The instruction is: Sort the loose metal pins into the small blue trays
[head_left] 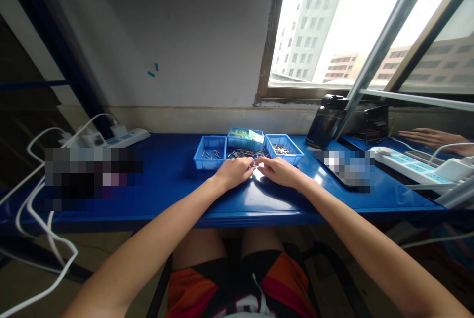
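Note:
My left hand (234, 171) and my right hand (279, 170) rest on the blue table (177, 184), fingertips meeting at a small metal part (256, 165) that both pinch. Just beyond them lies a loose pile of small metal parts (246, 152) on the table. Three blue trays stand behind: the left tray (210, 158) with a few metal pieces, the middle tray (245, 139) with green items, the right tray (284, 148) with metal pieces.
A white power strip (122, 138) with white cables sits at the left. A black device (326, 120), another power strip (414, 166) and another person's hand (431, 138) are at the right. Wall and window stand behind.

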A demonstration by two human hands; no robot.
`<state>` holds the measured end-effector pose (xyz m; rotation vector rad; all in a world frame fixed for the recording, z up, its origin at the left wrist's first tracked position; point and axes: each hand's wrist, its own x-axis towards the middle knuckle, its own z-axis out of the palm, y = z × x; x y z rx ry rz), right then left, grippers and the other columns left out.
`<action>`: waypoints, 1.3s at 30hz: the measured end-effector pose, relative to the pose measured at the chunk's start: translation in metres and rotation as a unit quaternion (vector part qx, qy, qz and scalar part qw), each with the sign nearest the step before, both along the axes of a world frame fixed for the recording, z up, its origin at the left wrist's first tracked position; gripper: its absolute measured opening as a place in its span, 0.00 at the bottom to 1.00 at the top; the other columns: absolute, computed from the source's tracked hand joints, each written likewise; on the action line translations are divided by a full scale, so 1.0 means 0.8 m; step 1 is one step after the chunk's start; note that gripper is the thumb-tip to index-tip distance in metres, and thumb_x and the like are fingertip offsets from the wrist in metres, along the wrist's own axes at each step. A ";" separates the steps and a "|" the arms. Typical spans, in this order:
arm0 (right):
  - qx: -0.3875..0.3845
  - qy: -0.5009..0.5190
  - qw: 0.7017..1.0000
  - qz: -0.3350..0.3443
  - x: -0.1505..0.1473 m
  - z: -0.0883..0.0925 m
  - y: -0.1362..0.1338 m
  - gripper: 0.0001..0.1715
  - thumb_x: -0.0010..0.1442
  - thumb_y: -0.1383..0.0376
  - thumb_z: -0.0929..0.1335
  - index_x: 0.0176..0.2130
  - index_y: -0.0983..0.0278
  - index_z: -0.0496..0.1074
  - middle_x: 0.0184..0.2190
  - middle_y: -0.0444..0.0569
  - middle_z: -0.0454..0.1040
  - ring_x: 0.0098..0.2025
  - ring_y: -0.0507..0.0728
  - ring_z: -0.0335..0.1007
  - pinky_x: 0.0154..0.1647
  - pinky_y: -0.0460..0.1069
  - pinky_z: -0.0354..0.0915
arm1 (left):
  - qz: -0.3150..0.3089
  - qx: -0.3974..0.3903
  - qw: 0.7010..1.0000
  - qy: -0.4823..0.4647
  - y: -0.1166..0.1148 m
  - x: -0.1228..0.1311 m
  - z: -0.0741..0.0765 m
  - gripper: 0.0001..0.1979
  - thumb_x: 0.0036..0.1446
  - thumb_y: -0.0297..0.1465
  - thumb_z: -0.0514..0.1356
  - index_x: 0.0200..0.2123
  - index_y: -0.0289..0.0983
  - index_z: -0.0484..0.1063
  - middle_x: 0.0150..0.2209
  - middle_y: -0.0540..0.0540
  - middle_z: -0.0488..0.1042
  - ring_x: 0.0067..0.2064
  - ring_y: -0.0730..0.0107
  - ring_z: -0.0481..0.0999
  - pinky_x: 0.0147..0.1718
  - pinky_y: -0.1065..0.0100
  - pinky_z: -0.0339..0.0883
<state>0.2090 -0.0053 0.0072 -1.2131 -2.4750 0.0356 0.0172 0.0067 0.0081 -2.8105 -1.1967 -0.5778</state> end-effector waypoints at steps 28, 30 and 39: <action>0.019 -0.021 0.998 -0.053 0.003 -0.003 0.005 0.15 0.61 0.61 0.59 0.38 0.63 0.72 0.22 0.46 0.72 0.23 0.50 0.64 0.26 0.44 0.52 | 0.049 -0.024 0.998 0.031 0.005 -0.001 -0.006 0.10 0.60 0.33 0.47 0.37 0.37 0.66 0.35 0.43 0.75 0.37 0.61 0.75 0.33 0.67 0.67; 0.021 -0.015 0.999 -0.048 0.003 -0.003 0.005 0.14 0.61 0.62 0.59 0.38 0.63 0.72 0.22 0.46 0.72 0.22 0.50 0.63 0.26 0.44 0.52 | 0.049 -0.020 0.998 0.034 0.006 -0.001 -0.007 0.09 0.60 0.32 0.47 0.37 0.37 0.65 0.35 0.44 0.75 0.37 0.60 0.75 0.33 0.67 0.67; 0.032 0.019 0.999 -0.021 0.003 -0.002 0.003 0.15 0.61 0.61 0.59 0.39 0.63 0.71 0.21 0.45 0.71 0.22 0.49 0.62 0.26 0.43 0.54 | 0.042 -0.020 0.998 0.035 0.008 -0.002 -0.009 0.09 0.59 0.32 0.48 0.37 0.38 0.66 0.35 0.44 0.75 0.38 0.60 0.75 0.34 0.66 0.67</action>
